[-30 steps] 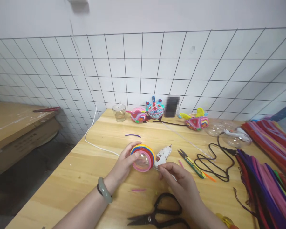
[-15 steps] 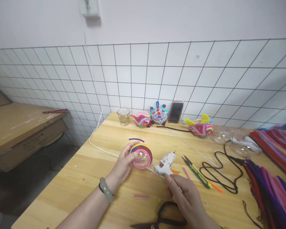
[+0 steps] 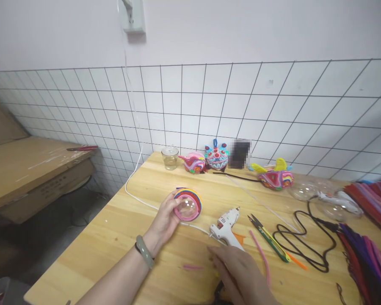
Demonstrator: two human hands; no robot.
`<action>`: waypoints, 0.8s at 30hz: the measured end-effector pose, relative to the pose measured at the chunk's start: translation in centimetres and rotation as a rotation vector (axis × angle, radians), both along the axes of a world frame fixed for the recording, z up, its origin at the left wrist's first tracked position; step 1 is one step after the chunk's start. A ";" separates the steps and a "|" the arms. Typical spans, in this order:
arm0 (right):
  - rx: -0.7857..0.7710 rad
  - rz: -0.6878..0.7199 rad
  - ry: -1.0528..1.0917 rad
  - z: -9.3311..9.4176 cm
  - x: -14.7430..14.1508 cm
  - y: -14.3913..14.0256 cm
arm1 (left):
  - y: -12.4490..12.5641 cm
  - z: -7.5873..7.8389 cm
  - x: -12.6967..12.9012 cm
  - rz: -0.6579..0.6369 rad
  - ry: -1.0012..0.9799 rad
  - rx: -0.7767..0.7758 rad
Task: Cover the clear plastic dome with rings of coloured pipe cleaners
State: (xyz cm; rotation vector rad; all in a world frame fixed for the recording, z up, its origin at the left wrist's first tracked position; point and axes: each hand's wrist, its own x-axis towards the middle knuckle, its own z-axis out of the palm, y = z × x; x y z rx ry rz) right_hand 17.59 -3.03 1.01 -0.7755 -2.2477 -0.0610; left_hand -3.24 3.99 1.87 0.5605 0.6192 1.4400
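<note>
The pale wooden bench [image 3: 114, 237] stands against a white tiled wall [image 3: 190, 103], with a socket [image 3: 133, 19] above the tiles and a brown side table [image 3: 41, 159] off to the left. Over the bench's middle, the left hand [image 3: 167, 216] grips one clear dome [image 3: 187, 206] rimmed with coloured bands. The right hand [image 3: 238, 267], fingers close together, is near a white glue gun [image 3: 225, 224]; whether it holds anything I cannot tell. Counted along the back: one cup [image 3: 170, 160] and three bright figures [image 3: 216, 159]. Right of the glue gun lie one pair of snips [image 3: 268, 239] and two strip bundles [image 3: 376, 203].
</note>
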 end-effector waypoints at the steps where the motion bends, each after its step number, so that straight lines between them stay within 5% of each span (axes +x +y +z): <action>1: 0.049 0.000 -0.015 0.0 -0.2 0.0 | 0.1 0.0 -0.1 0.017 -0.022 -0.009; 10: -0.045 0.131 -0.030 -0.9 -0.5 0.3 | 0.6 0.2 -0.5 0.093 -0.168 -0.111; 24: -0.027 0.012 -0.013 0.6 -1.4 -0.9 | 0.8 0.4 -0.8 0.113 -0.212 -0.197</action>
